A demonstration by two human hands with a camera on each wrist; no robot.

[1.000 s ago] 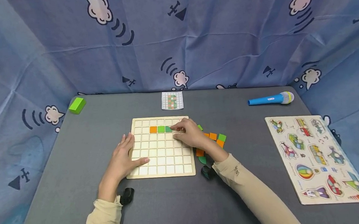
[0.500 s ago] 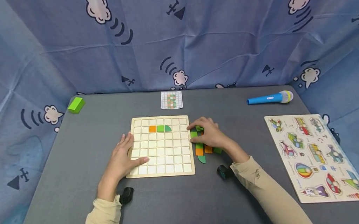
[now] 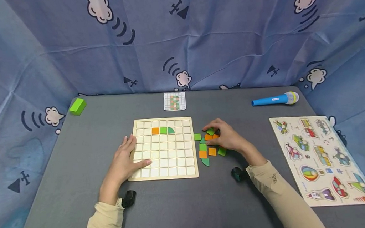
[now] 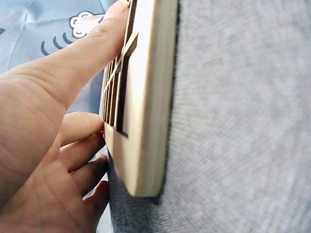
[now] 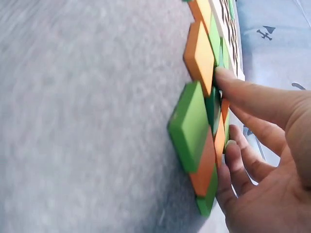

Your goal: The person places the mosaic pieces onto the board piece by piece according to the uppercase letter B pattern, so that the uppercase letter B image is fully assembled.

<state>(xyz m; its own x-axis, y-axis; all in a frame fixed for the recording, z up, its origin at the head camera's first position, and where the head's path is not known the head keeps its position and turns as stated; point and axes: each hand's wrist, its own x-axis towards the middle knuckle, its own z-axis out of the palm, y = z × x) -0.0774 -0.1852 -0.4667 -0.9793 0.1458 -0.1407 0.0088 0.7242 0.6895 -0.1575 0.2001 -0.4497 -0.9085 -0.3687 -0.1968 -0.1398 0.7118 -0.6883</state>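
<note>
A wooden grid board (image 3: 164,169) lies flat on the table; an orange square tile (image 3: 155,130), a green square tile (image 3: 163,130) and a dark green quarter-round tile (image 3: 171,130) sit in one row of its cells. My left hand (image 3: 122,165) rests at the board's left side, its thumb over the top and its other fingers extended along the edge. To the right of the board my right hand (image 3: 227,135) hovers over a cluster of loose tiles (image 3: 212,151), fingers and thumb spread among them. In the right wrist view the thumb tip (image 5: 226,77) touches the tiles; no lifted tile shows.
A small pattern card (image 3: 174,101) lies behind the board. At the back left corner stands a green block (image 3: 78,107). A blue toy microphone (image 3: 274,100) and a picture puzzle board (image 3: 322,160) lie on the right. Patterned cloth (image 3: 227,35) hangs behind the table.
My right hand has let go of the quarter-round tile on the board and moved right to the loose tiles, which have shifted about. My left hand has stayed in place.
</note>
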